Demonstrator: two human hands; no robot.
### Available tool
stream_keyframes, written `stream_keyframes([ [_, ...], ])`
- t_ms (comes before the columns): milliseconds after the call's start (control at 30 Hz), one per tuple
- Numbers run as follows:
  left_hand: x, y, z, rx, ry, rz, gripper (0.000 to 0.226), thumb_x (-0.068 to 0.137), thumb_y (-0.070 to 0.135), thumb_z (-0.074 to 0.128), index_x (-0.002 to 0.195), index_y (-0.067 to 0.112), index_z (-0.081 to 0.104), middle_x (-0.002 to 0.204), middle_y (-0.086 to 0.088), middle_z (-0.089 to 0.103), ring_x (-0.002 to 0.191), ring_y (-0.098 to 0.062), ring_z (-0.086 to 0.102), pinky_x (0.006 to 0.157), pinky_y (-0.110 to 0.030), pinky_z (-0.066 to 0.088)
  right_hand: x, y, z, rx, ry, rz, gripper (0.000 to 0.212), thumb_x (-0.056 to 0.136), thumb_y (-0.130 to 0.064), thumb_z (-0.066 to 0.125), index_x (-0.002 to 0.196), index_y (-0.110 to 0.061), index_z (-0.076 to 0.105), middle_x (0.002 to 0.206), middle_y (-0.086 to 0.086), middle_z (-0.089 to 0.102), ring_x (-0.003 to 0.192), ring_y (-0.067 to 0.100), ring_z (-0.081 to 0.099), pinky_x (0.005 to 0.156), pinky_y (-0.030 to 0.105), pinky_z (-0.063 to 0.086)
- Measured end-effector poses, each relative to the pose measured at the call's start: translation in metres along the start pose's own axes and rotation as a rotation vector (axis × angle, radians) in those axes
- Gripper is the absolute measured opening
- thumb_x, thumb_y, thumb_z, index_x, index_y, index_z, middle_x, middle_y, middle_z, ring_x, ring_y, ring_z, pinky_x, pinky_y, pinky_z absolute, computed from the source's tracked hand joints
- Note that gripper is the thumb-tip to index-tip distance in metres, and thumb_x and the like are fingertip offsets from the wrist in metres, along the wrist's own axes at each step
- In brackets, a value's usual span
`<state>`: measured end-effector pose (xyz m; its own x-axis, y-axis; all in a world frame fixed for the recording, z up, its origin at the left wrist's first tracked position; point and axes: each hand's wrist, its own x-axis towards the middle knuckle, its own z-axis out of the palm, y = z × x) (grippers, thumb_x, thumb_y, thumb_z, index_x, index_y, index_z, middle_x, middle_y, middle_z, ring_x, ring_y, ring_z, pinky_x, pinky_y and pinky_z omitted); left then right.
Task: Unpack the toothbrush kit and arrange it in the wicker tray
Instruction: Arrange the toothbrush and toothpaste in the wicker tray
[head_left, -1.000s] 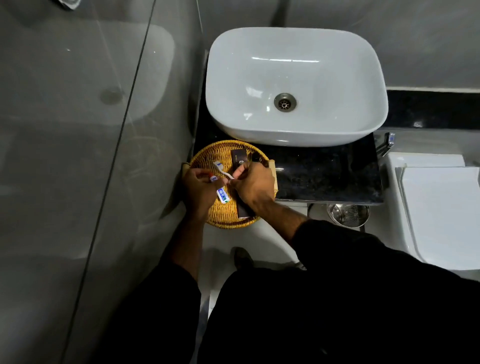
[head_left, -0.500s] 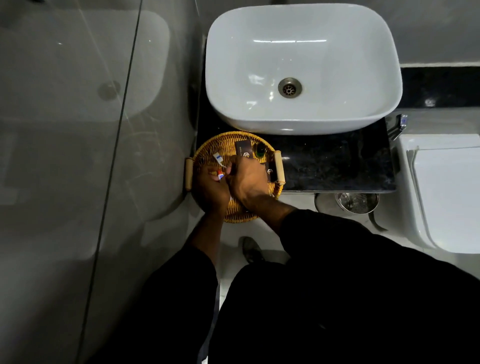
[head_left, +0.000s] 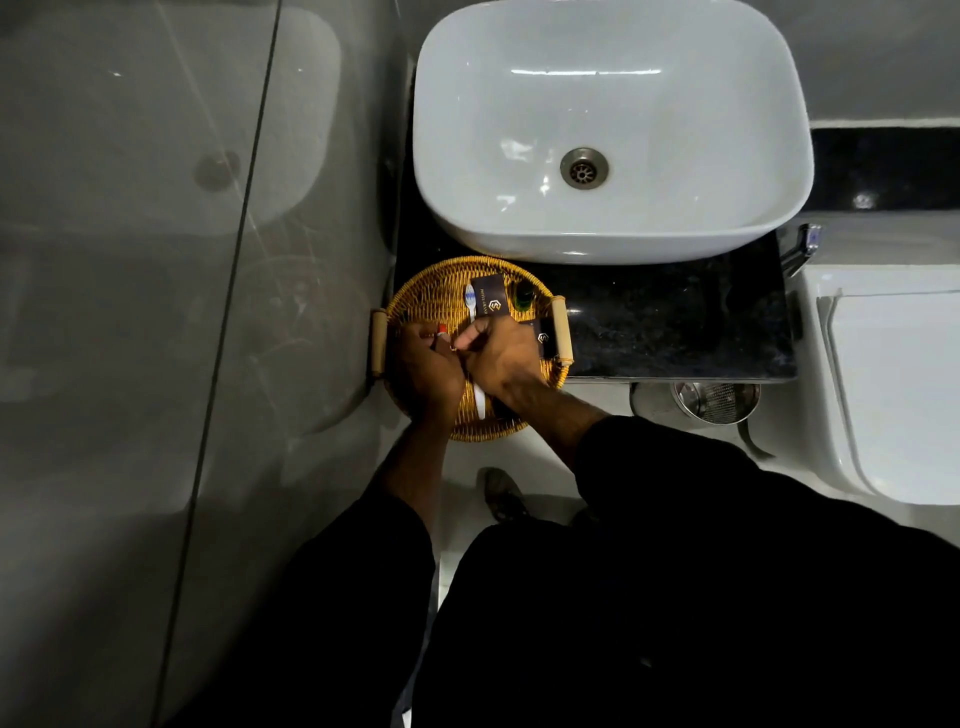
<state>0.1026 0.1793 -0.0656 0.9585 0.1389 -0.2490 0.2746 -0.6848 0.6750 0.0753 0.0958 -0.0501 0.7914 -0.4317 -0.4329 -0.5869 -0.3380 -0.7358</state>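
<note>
Toothbrush kit pieces lie in a round wicker tray (head_left: 426, 299) just left of the frame's centre, and both bare hands work over it. Above the tray, filling the upper middle, sits a large white sink (head_left: 613, 124) with a metal drain, on a black stone counter (head_left: 675, 322). A white toilet lid (head_left: 898, 395) shows at the right edge, and a small steel bin (head_left: 717, 402) stands below the counter's lip. The tray rests on the counter's left end, with a pale wooden handle on each side.

Both forearms rise from black sleeves at the bottom of the frame and meet over the tray's middle, backs of the hands facing up. The left hand (head_left: 428, 366) is curled, fingertips pinching a small object with a red tip (head_left: 442, 328); what it is cannot be told. The right hand (head_left: 501, 356) is curled beside it, thumb and fingers closed together near that object; whether they grip it cannot be told.

A white toothbrush (head_left: 470, 304) lies in the tray, bristle head toward the sink, its handle passing under the hands. Touching its right side is a dark box (head_left: 491, 301) with a pale logo; the lettering is too small to read. A second dark box (head_left: 543, 338) with the same logo sits by the right handle, and a small green bottle (head_left: 523, 296) stands near the far rim.
</note>
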Motion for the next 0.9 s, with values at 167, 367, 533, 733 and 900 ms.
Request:
stream_keyframes([
  [167,0.001,-0.003,-0.001,0.026,0.025,0.016,0.021,0.097,0.017,0.055,0.114,0.012,0.066,0.124,-0.006,0.068,0.115,-0.025,0.062,0.095,-0.038,0.048,0.002,0.0,-0.001,-0.15,0.045,-0.035,0.022,0.089,-0.006,0.071,0.088,-0.028,0.073,0.102,-0.004,0.073,0.095,0.013,0.067,0.081,0.023,0.052],
  [367,-0.001,-0.003,-0.001,0.11,0.031,0.027,0.021,0.099,0.016,0.05,0.114,0.011,0.065,0.127,-0.01,0.063,0.116,-0.028,0.059,0.094,-0.039,0.046,-0.001,0.003,-0.004,-0.486,-0.026,-0.072,0.016,0.098,-0.017,0.062,0.112,-0.018,0.071,0.106,0.01,0.073,0.093,0.026,0.071,0.082,0.038,0.061],
  [533,-0.003,-0.004,-0.001,0.098,-0.012,-0.011,0.021,0.095,0.02,0.06,0.114,0.011,0.064,0.127,-0.011,0.062,0.118,-0.028,0.058,0.099,-0.042,0.047,-0.006,0.003,-0.01,-0.549,-0.104,-0.122,0.024,0.101,-0.014,0.056,0.12,-0.02,0.07,0.114,0.009,0.071,0.101,0.027,0.069,0.089,0.04,0.059],
  [733,-0.004,0.001,-0.003,0.105,-0.009,-0.052,0.021,0.095,0.015,0.057,0.115,0.011,0.064,0.129,-0.011,0.061,0.12,-0.029,0.057,0.098,-0.039,0.045,-0.006,0.004,-0.013,-0.623,-0.195,-0.154,0.027,0.102,-0.014,0.055,0.126,-0.017,0.065,0.12,0.011,0.069,0.107,0.029,0.068,0.094,0.041,0.056],
  [900,-0.007,0.001,-0.006,0.066,-0.02,-0.055,0.023,0.095,0.017,0.059,0.116,0.01,0.063,0.129,-0.011,0.062,0.12,-0.029,0.057,0.103,-0.044,0.046,-0.008,0.01,-0.014,-0.586,-0.095,-0.197,0.026,0.1,-0.018,0.057,0.125,-0.016,0.066,0.116,0.011,0.07,0.103,0.029,0.069,0.091,0.039,0.057],
])
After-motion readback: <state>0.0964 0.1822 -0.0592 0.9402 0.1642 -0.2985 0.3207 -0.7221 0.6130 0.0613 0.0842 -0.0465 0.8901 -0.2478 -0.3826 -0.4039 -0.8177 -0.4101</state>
